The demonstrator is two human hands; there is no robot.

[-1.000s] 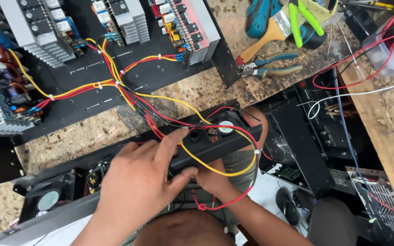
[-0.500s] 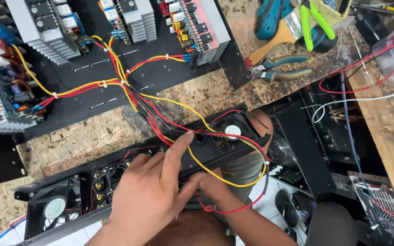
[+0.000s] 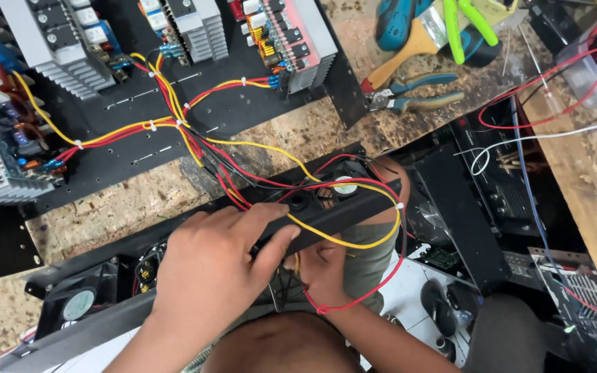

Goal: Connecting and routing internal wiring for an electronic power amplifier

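Note:
My left hand (image 3: 209, 276) lies over a long black metal panel (image 3: 340, 207), fingers curled on its upper edge near a round hole. My right hand (image 3: 326, 273) is under the panel, partly hidden, gripping it from below with a red wire (image 3: 361, 297) looped past the wrist. Yellow and red wires (image 3: 257, 159) run from the circuit boards on the black chassis plate (image 3: 139, 117) down across the panel. A small fan (image 3: 77, 304) sits in the panel's left end.
Finned heatsink boards (image 3: 57, 48) stand on the chassis plate at top. Pliers (image 3: 409, 97), a brush (image 3: 409, 48) and green-handled cutters (image 3: 464, 21) lie on the chipboard bench. Black electronics boxes (image 3: 492, 179) and loose cables sit at right.
The view has shifted slightly. My left hand's fingers have curled further over the panel edge; the right hand stays under it.

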